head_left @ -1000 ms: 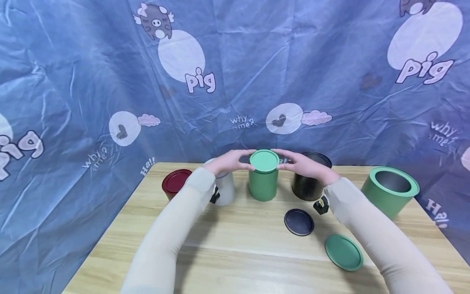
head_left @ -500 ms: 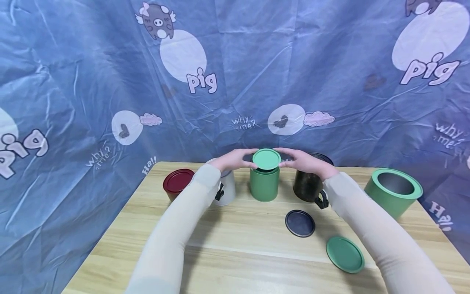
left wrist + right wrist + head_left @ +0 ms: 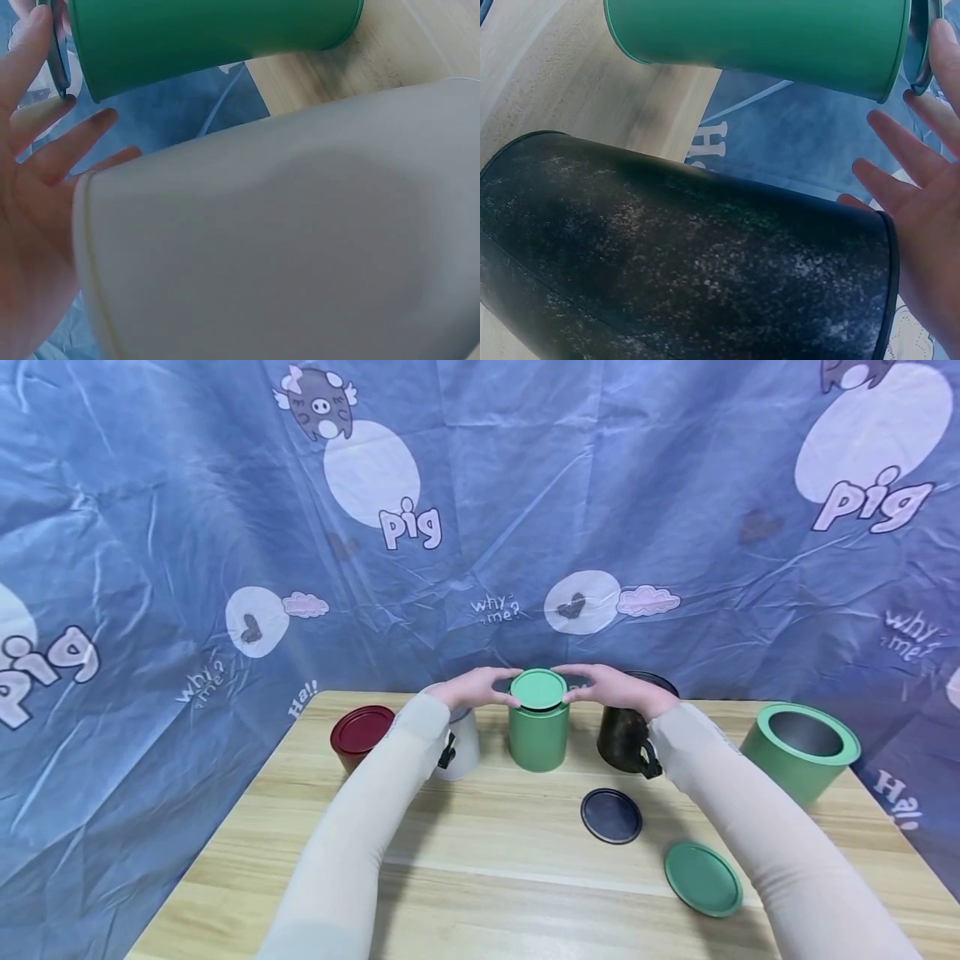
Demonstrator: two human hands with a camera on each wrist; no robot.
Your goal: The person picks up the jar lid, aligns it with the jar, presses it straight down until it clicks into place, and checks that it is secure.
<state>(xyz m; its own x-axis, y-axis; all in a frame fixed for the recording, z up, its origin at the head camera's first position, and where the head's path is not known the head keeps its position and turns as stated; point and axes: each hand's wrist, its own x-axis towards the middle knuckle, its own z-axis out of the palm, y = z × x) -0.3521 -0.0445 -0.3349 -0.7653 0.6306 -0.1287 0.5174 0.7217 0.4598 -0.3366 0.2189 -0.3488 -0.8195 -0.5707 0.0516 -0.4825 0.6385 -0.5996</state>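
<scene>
In the head view, a green lid (image 3: 538,689) is held between the two hands, just above an upright green canister (image 3: 538,742). A dark gap shows under the lid. My left hand (image 3: 476,686) pinches its left edge between thumb and forefinger, and my right hand (image 3: 613,687) pinches the right edge the same way. In the left wrist view, the lid (image 3: 58,52) stands apart from the canister rim, with the other fingers spread. The right wrist view has the lid (image 3: 919,46) tilted slightly off the green canister (image 3: 757,45).
A white canister (image 3: 463,747) is below the left wrist, and a black canister (image 3: 622,739) below the right. A red-lidded canister (image 3: 363,731) stands left. At right is a lidless green canister (image 3: 780,768). A black lid (image 3: 611,816) and another green lid (image 3: 702,878) lie on the table (image 3: 525,893).
The lid first sat against the green canister's top. Both hands raised it, opening a dark gap; since half a second ago it has dropped slightly, with the gap narrower.
</scene>
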